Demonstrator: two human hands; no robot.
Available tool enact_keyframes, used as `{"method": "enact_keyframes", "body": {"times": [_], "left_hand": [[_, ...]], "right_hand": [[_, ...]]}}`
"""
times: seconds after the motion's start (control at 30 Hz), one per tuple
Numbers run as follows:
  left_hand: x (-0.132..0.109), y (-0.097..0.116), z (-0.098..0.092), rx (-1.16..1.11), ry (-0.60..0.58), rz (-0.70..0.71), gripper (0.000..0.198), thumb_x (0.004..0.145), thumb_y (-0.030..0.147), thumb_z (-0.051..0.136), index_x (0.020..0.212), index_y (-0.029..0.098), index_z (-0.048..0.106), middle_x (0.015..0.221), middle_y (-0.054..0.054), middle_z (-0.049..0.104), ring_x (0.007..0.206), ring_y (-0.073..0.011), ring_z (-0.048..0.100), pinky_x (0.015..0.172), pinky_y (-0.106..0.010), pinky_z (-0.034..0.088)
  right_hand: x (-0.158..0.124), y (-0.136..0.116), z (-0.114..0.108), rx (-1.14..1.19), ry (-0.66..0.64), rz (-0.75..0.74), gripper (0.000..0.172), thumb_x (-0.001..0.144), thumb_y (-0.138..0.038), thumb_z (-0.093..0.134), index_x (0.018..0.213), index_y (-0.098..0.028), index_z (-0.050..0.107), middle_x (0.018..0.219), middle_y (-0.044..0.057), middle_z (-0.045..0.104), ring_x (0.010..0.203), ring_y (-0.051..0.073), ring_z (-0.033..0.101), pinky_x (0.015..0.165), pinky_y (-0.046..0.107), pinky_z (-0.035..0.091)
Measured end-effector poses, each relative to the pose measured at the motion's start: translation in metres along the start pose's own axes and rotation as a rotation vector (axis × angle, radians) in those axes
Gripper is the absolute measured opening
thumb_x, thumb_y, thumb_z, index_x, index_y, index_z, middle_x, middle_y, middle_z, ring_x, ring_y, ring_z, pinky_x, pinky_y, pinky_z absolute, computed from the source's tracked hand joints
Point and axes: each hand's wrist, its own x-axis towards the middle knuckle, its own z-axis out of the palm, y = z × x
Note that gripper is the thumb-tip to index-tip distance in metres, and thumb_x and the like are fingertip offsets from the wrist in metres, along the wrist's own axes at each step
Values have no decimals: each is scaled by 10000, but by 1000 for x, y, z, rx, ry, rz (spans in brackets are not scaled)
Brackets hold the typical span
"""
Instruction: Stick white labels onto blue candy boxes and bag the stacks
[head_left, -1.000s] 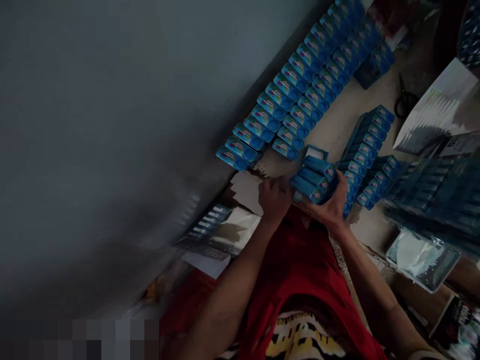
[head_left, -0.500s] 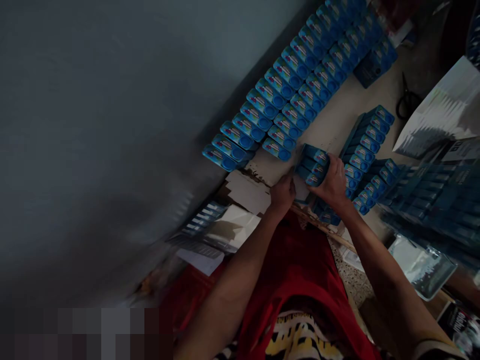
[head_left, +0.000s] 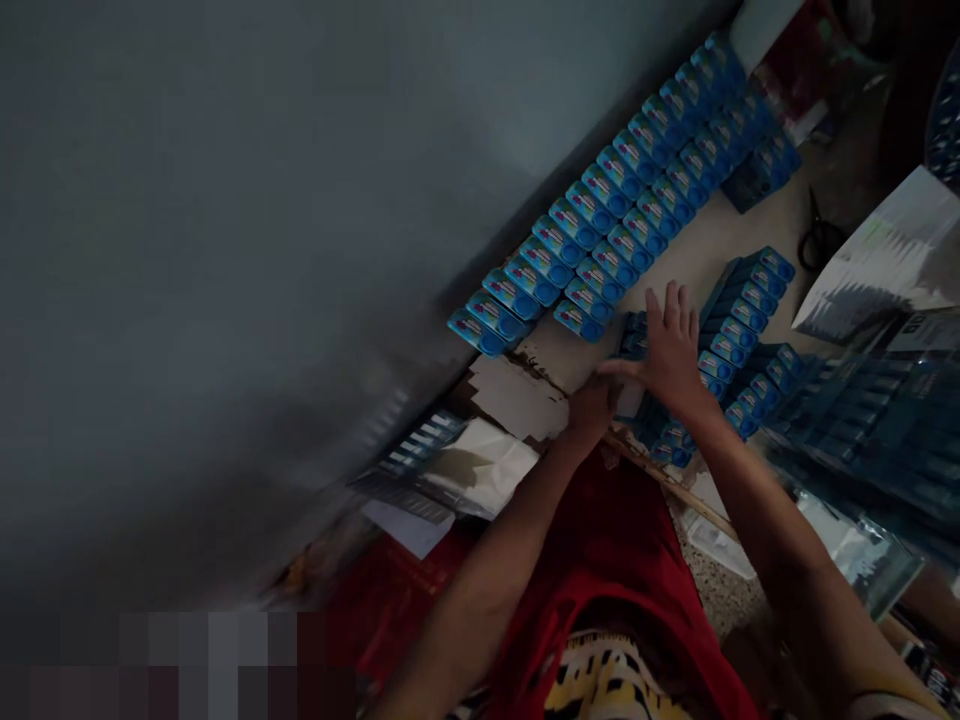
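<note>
My left hand [head_left: 592,408] is closed at the table's front edge, its fingertips against a pale flat piece [head_left: 630,402]. What it grips, if anything, is hidden. With fingers and thumb spread, my right hand [head_left: 673,350] hovers over a small group of blue boxes [head_left: 634,330], partly covering it. Whether the palm touches the boxes, I cannot tell. To the right stand rows of similar blue boxes [head_left: 739,318] with printed, rounded ends. Long rows of blue printed packs [head_left: 600,192] run along the wall, beyond my hands.
Black scissors [head_left: 819,240] lie near a bent shiny sheet [head_left: 885,265] at the right. Stacked blue packs in clear wrap [head_left: 877,430] stand nearer me. Pale card strips [head_left: 517,398] lie left of my hands. A grey wall [head_left: 262,220] bounds the left side.
My right hand has let go of the small group of blue boxes and spread its fingers above it. The left hand stays closed at the edge. The whole view has shifted slightly.
</note>
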Motion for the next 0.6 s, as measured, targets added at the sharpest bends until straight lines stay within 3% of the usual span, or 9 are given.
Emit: {"method": "enact_keyframes", "body": {"times": [0.1,0.27,0.43,0.5,0.6], "left_hand": [[-12,-6,-1,-39,42,59,394,1064,377,559,1383,157,634,1258,-170,712,1119,-301,708,875,-353,565],[-56,-38,-20,-96,118,105,278,1054,324,576,1274,200,691,1128,-117,732,996,-253,725,865,-343,576],[-95,-51,-43,-156,270,82,304,1085,336,543,1320,225,702,1102,-91,739,999,-219,731,917,-337,578],[-97,-49,-45,-199,259,93,298,1084,339,549,1302,221,713,1105,-92,743,996,-210,736,932,-332,583],[-91,-47,-42,-232,206,109,260,1069,298,562,1244,232,743,1112,-89,749,1041,-220,739,972,-344,584]], "right_hand": [[22,-37,2,12,68,-40,1019,1020,-749,454,1717,-47,209,1782,286,175,1680,439,122,1315,702,157],[28,-86,39,-8,61,-76,847,1070,-560,508,1712,-64,267,1767,267,252,1671,429,188,1339,688,123],[17,-81,47,14,124,-86,661,1062,-325,541,1682,-175,371,1684,204,422,1659,400,235,1331,674,169],[24,-75,40,54,134,-51,723,1007,-328,616,1671,-172,379,1599,207,487,1617,401,310,1306,644,265],[38,-70,31,89,142,31,844,938,-367,688,1679,-169,336,1570,229,464,1509,395,424,1217,604,408]]}}
